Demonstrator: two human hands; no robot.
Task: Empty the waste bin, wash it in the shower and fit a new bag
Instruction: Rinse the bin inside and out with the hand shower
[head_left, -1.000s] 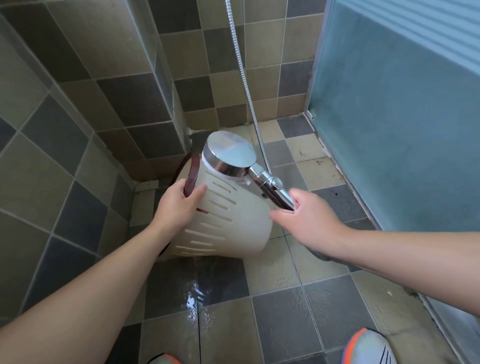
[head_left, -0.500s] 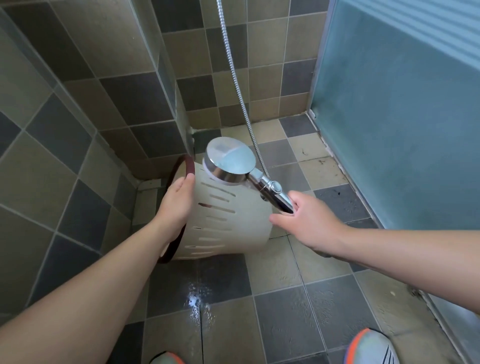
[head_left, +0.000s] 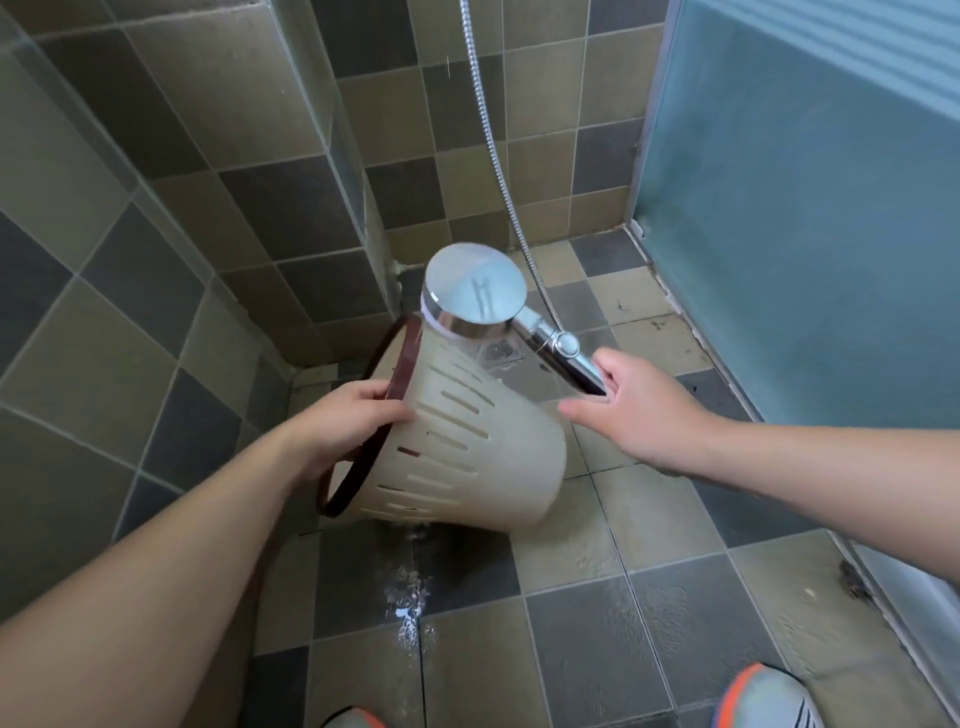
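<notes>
The cream slotted plastic waste bin (head_left: 467, 441), tilted on its side above the wet floor, is gripped at its brown rim by the left hand (head_left: 348, 426). The chrome shower head (head_left: 475, 296) is held by the right hand (head_left: 639, 410). The spray is best aimed through the slots while the bin is turned.

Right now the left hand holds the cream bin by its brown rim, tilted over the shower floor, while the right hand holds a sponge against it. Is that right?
Not quite. The head view shows the right hand holding a chrome shower head by its handle, not a sponge. The rest holds: the left hand grips the cream bin at its brown rim, tilted over the shower floor.
</notes>
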